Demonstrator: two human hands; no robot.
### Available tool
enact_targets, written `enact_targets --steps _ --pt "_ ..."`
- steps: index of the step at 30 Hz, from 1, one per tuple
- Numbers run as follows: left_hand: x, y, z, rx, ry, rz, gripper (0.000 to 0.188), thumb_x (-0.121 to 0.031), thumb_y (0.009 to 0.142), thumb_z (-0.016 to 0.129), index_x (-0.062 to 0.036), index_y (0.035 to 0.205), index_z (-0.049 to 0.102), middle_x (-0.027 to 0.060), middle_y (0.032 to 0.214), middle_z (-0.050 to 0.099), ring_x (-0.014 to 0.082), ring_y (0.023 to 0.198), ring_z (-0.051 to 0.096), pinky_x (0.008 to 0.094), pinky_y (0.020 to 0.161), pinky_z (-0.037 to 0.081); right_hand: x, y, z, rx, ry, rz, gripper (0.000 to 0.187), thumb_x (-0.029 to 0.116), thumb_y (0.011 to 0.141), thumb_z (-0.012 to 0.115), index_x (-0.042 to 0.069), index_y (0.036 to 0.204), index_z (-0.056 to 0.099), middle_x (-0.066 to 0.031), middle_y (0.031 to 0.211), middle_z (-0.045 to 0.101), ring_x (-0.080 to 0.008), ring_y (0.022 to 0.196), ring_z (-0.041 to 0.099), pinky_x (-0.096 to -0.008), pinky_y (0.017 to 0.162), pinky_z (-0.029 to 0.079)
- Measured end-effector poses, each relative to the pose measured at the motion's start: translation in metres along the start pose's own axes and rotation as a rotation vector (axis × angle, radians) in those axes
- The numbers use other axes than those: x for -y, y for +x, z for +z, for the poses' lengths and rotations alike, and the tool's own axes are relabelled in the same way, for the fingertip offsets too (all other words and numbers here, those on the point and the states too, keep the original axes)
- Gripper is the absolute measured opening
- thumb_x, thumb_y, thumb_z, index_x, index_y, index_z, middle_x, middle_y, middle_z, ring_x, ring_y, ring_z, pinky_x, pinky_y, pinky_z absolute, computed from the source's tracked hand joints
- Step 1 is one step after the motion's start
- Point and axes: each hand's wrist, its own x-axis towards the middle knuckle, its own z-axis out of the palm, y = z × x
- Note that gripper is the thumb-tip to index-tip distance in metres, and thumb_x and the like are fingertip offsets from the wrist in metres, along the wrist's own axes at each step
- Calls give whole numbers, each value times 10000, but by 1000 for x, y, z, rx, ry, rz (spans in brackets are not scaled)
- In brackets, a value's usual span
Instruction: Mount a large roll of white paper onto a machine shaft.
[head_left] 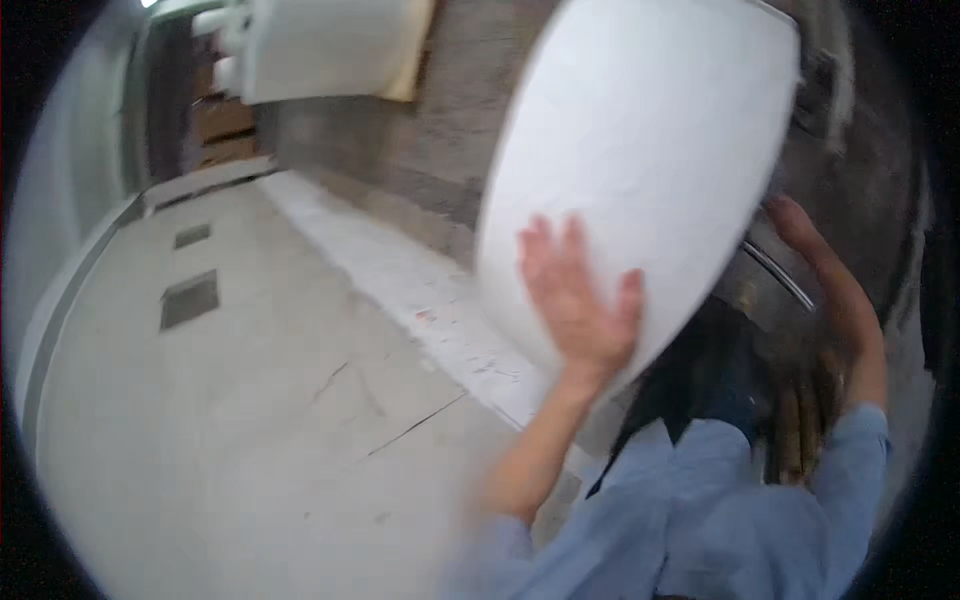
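Observation:
A large, smooth white piece with a rounded, roll-like outline (650, 150) stretches from the top edge to the middle of the view. My left hand (580, 300) lies flat against its near left part, fingers spread and thumb apart. Just beyond the lower right edge of the white piece is my right hand (795, 222). Its fingers are blurred and partly lost against the dark background, so their grip is unclear. Below that hand runs a short shiny metal bar (780, 275).
A pale floor (250, 430) with two dark square patches spreads on the left. White sheeting (420, 300) runs along the grey wall-like surface. At the upper left hangs a whitish roll (330, 50), near brown boxes (225, 120). Brown tube-like things (800, 430) are beside my right arm.

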Motion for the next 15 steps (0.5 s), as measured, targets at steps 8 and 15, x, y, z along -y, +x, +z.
enact_targets --steps 8,15 --pt "-4 1 -8 -42 -76 -1 733 -405 862 584 -26 1439 338 273 1498 244 468 1391 194 576 1106 151 -2 3 20 47 19 102 282 137 980 423 15 1178 582 -225 1176 569 -411 1095 537 -486 935 442" --pt "-11 11 -10 -43 -55 -30 787 -260 754 710 -34 1419 353 269 1488 259 476 1376 223 579 1103 197 -5 9 49 -100 -94 200 261 126 947 492 13 1149 612 -241 1183 581 -425 1065 557 -488 950 435"
